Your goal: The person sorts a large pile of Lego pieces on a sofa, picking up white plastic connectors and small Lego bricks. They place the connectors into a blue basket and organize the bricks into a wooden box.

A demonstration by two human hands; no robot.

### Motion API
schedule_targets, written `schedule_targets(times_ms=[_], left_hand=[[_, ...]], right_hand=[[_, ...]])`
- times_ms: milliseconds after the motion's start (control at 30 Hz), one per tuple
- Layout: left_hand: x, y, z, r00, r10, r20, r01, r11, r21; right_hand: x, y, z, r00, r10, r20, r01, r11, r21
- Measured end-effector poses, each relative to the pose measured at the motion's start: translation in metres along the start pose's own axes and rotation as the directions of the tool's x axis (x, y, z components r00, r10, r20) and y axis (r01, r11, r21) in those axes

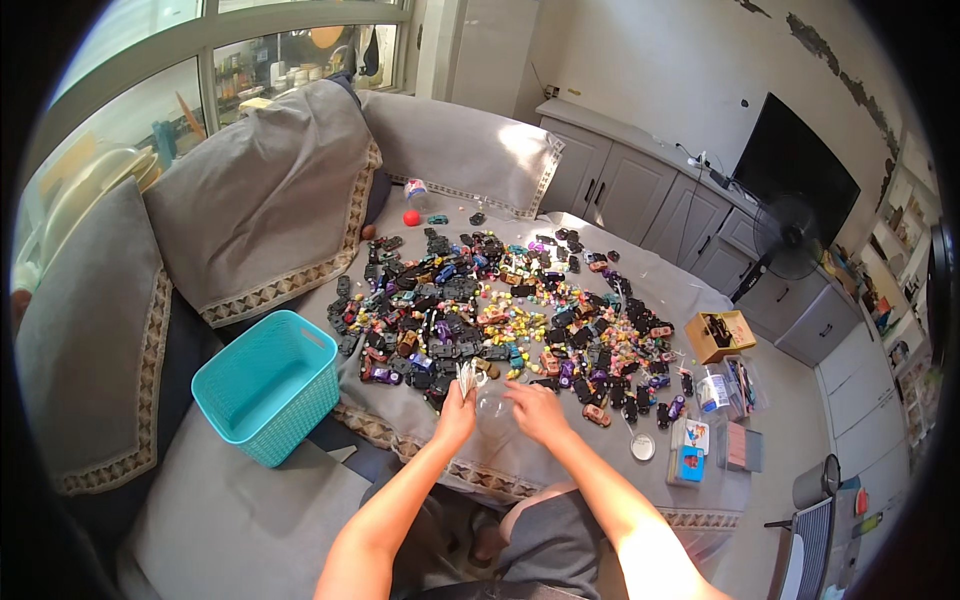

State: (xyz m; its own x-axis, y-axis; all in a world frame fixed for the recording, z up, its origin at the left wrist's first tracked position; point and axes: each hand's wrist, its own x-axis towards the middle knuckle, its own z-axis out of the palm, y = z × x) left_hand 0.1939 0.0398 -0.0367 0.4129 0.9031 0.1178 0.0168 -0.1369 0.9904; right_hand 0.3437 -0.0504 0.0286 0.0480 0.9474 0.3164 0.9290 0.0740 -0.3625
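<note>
My left hand (457, 412) is closed around a bundle of thin white sticks (466, 376), which point up and away from me. Just to the right, my right hand (535, 408) has its fingers bent at the edge of a clear plastic container (492, 413); whether they grip it is hard to make out. Beyond both hands spreads a big heap of small toy cars (455, 290), mostly black, with some purple, red and blue. Tiny yellow, pink and white pieces (510, 325) are scattered among the cars.
Left of me stands an empty turquoise basket (265, 385) on the grey-covered sofa. A round lid (643, 447), small card boxes (688, 465), clear tubs (740, 385) and an orange box (720, 335) line the right side. A red ball (411, 217) lies at the back.
</note>
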Motion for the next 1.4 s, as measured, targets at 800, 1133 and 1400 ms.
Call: schedule_targets(times_ms=[800,1133,1400], left_hand=[[0.002,0.054,0.016,0.904,0.345,0.253,-0.423,0.806,0.413],[0.008,0.055,0.007,0.912,0.315,0.264,-0.410,0.740,0.533],[0.007,0.051,0.000,0.940,0.189,0.283,-0.330,0.715,0.617]], right_hand=[[0.025,-0.003,0.028,0.841,0.541,-0.024,-0.221,0.383,0.897],[0.026,-0.004,0.023,0.855,0.464,-0.232,-0.198,0.705,0.681],[0.024,-0.001,0.034,0.941,0.316,-0.123,-0.251,0.893,0.374]])
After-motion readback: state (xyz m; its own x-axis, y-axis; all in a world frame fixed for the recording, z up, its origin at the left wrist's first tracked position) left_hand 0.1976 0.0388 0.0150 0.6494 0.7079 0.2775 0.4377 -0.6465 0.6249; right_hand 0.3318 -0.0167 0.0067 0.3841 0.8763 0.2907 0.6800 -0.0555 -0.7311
